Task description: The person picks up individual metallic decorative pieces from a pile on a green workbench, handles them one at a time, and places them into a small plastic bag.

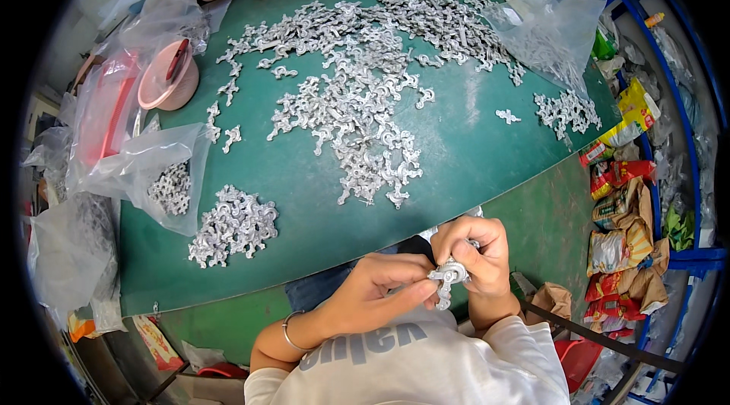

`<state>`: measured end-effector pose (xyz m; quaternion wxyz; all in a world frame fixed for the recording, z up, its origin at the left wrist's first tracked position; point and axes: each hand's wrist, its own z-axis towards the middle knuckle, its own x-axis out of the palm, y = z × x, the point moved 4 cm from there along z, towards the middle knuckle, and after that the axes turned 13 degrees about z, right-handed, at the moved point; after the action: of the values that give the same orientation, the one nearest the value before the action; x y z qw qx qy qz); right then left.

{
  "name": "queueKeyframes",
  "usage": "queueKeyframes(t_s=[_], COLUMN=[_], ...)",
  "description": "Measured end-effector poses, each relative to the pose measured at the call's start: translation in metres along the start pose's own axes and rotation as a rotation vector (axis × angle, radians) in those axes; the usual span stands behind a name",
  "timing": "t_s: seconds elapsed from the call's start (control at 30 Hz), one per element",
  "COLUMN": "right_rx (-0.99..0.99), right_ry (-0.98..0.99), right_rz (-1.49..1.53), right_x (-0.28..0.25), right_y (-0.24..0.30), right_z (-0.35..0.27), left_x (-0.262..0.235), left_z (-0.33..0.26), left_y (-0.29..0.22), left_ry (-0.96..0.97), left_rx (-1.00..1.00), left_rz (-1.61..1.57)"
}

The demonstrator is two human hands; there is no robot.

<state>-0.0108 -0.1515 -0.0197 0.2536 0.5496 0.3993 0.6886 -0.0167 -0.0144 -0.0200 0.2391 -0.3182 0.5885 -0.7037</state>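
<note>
Both hands meet just below the green table's (pixel 471 154) near edge: the left hand (pixel 380 283) and right hand (pixel 475 253) pinch a small silver metal casting (pixel 447 277) between closed fingertips, with heaps of matching castings (pixel 357 101) spread across the tabletop.

top: white short-sleeved shirt (pixel 426 371), grey mirrored-looking lettering across chest | sleeves: end above elbows, forearms bare | left wrist: thin silver bangle (pixel 289 331) | left hand (pixel 380 287): bare, no glove | right hand (pixel 475 257): bare, no glove, no ring visible | legs: blue denim (pixel 319 287) glimpsed below table edge
</note>
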Motion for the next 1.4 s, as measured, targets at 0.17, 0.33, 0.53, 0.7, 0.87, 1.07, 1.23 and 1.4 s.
queueKeyframes(t_s=[0.17,0.33,0.53,0.7,0.87,1.07,1.23,1.4], right_rx=[-0.017,-0.034,-0.038,-0.019,0.059,0.094,0.081,-0.075], right_ry=[0.008,0.002,-0.015,-0.029,-0.043,0.045,0.071,0.003], right_rz=[0.015,0.007,0.036,0.080,0.007,0.052,0.064,0.040], right_x=[-0.001,-0.001,-0.002,-0.005,-0.003,-0.012,-0.014,-0.014], right_y=[-0.001,-0.002,-0.004,-0.006,-0.002,0.001,0.003,0.002], right_z=[0.000,0.001,0.001,0.000,0.006,0.005,0.005,0.006], left_x=[-0.001,-0.001,-0.003,0.001,0.005,0.009,0.009,0.002], left_z=[0.001,0.000,0.002,0.004,0.007,0.011,0.013,0.011], left_y=[0.002,0.004,0.003,0.003,0.000,-0.002,-0.002,0.001], left_ry=[0.019,0.004,0.028,0.037,0.074,0.096,0.096,-0.061], left_rx=[0.004,-0.013,-0.116,-0.066,-0.033,-0.069,-0.077,-0.052], left_rz=[0.014,-0.017,-0.049,-0.044,0.044,0.059,0.053,0.191])
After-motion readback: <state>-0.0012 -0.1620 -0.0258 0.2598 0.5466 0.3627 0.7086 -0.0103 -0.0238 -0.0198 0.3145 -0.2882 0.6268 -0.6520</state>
